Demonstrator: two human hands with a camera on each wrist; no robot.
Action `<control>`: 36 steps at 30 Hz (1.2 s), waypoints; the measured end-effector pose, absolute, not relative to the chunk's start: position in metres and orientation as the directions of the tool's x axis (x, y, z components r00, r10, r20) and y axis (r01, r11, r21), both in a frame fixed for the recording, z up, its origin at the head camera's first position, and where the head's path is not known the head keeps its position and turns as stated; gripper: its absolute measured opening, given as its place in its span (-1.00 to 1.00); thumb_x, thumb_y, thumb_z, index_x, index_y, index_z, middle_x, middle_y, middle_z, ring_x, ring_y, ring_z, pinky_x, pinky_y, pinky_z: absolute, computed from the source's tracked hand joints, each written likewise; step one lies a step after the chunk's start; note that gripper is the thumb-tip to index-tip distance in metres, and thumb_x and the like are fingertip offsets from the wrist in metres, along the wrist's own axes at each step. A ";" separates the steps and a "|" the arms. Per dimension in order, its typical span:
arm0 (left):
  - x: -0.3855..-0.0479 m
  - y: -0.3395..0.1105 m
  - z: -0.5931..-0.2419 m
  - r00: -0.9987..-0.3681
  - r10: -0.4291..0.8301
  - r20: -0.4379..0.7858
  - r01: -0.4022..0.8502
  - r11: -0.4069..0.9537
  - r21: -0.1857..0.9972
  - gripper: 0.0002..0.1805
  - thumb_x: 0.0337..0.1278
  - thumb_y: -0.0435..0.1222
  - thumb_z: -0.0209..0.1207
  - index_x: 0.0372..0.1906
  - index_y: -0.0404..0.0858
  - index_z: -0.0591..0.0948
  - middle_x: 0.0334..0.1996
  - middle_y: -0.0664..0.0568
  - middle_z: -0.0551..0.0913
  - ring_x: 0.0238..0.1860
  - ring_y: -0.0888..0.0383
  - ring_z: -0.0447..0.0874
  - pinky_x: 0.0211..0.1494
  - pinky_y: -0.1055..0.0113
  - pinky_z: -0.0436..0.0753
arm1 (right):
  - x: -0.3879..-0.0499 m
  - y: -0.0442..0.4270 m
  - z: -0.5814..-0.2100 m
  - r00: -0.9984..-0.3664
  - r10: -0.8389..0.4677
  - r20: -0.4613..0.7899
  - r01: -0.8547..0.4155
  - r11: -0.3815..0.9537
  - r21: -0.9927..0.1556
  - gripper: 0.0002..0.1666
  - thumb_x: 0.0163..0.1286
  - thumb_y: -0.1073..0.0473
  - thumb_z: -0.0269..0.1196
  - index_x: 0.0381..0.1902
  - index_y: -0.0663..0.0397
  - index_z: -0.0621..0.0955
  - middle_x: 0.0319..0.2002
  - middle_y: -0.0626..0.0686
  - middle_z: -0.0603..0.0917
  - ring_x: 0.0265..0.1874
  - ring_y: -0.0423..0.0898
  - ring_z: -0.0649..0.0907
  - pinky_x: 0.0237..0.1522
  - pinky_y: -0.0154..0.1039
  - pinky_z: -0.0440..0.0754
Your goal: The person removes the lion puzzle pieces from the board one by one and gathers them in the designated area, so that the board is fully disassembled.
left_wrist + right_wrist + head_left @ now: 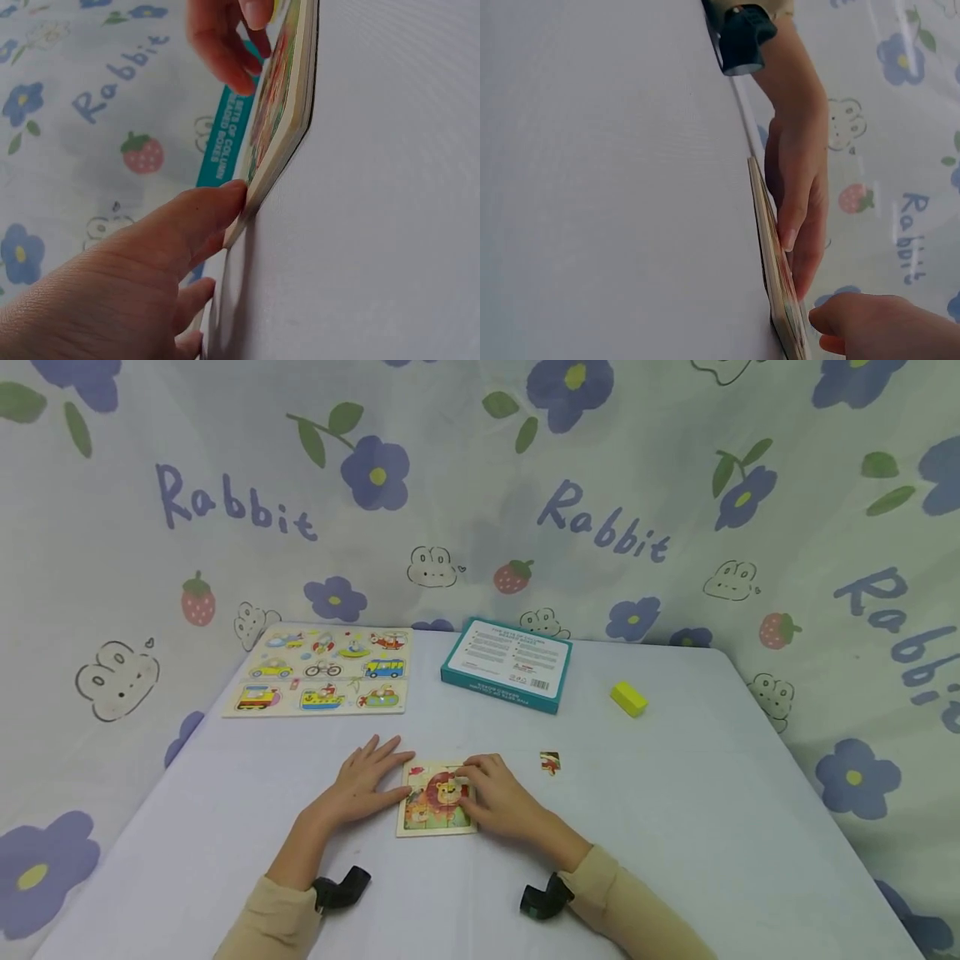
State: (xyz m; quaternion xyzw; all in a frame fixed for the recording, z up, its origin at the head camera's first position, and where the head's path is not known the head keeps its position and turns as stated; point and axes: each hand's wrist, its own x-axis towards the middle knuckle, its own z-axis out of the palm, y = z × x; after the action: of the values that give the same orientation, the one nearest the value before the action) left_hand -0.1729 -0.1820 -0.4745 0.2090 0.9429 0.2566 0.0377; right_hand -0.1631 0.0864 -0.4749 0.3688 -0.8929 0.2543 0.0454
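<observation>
A small square wooden jigsaw puzzle [437, 833] with a lion picture lies flat on the table. My left hand [366, 787] touches it with fairly straight fingers, its thumb at the left edge and a fingertip by the upper left corner. Over the puzzle's right side is my right hand [501, 799], fingers bent and thumb apart from them; whether a piece is between them is hidden. In the left wrist view, the right hand's fingertips [241, 81] hover at the picture face. A loose puzzle piece [550, 763] lies to the right, beyond the right hand.
A pegged vehicle board [322, 689] lies at the back left. Right of it is a teal and white box [506, 664], and farther right a yellow block [628, 699]. A rabbit-print curtain [480, 518] hangs behind the table. Black cameras [547, 897] are strapped at both wrists.
</observation>
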 end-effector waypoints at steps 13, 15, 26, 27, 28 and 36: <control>-0.170 -0.179 -0.475 -0.898 0.439 0.035 0.407 0.797 0.447 -0.17 0.02 0.19 0.11 0.34 -0.17 0.27 0.38 -0.13 0.11 0.38 -0.23 -0.16 0.28 -0.22 -0.12 | -0.153 0.081 -0.488 -0.794 -0.544 0.273 -0.608 0.687 -0.398 -0.50 0.22 -0.09 0.19 0.08 -0.04 0.49 0.19 0.15 0.29 0.13 0.01 0.25 0.05 0.00 0.24; -0.170 -0.179 -0.474 -0.897 0.440 0.034 0.407 0.795 0.450 -0.16 0.02 0.18 0.11 0.34 -0.18 0.26 0.38 -0.13 0.10 0.38 -0.23 -0.17 0.28 -0.22 -0.13 | -0.153 0.081 -0.489 -0.800 -0.533 0.275 -0.599 0.701 -0.387 -0.46 0.21 -0.13 0.19 0.09 -0.04 0.49 0.19 0.15 0.29 0.14 0.01 0.24 0.05 0.00 0.23; -0.174 -0.178 -0.476 -0.900 0.436 0.009 0.398 0.811 0.428 -0.15 0.03 0.22 0.07 0.36 -0.16 0.23 0.40 -0.10 0.06 0.39 -0.19 -0.20 0.31 -0.18 -0.16 | -0.157 0.082 -0.486 -0.811 -0.513 0.281 -0.583 0.683 -0.439 -0.59 0.23 -0.06 0.21 -0.01 -0.02 0.56 0.15 0.14 0.34 0.11 0.01 0.25 0.01 -0.01 0.23; -0.174 -0.178 -0.476 -0.900 0.435 0.009 0.397 0.812 0.428 -0.14 0.02 0.22 0.08 0.36 -0.17 0.23 0.40 -0.11 0.06 0.39 -0.20 -0.20 0.31 -0.18 -0.16 | -0.157 0.082 -0.486 -0.811 -0.513 0.281 -0.584 0.678 -0.447 -0.60 0.23 -0.04 0.21 -0.02 -0.02 0.57 0.15 0.14 0.34 0.11 0.01 0.25 0.01 0.00 0.23; -0.173 -0.178 -0.475 -0.900 0.435 0.010 0.397 0.813 0.426 -0.15 0.02 0.21 0.08 0.36 -0.17 0.24 0.40 -0.11 0.06 0.39 -0.20 -0.20 0.31 -0.18 -0.15 | -0.157 0.081 -0.486 -0.812 -0.514 0.276 -0.582 0.677 -0.451 -0.60 0.24 -0.04 0.21 -0.01 -0.02 0.56 0.16 0.14 0.34 0.11 0.01 0.25 0.01 0.00 0.22; -0.170 -0.180 -0.476 -0.904 0.427 0.011 0.393 0.819 0.418 -0.15 0.03 0.19 0.09 0.35 -0.20 0.25 0.38 -0.14 0.09 0.38 -0.23 -0.18 0.30 -0.20 -0.14 | -0.159 0.076 -0.493 -0.803 -0.507 0.313 -0.595 0.668 -0.447 -0.62 0.28 0.02 0.18 0.03 0.00 0.57 0.14 0.14 0.37 0.09 0.02 0.27 -0.04 0.02 0.22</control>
State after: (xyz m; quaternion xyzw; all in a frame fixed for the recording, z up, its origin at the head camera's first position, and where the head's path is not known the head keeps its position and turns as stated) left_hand -0.1699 -0.1797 -0.4758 0.2151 0.9528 0.2101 0.0414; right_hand -0.1589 0.0756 -0.4926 0.3029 -0.9095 0.2728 0.0814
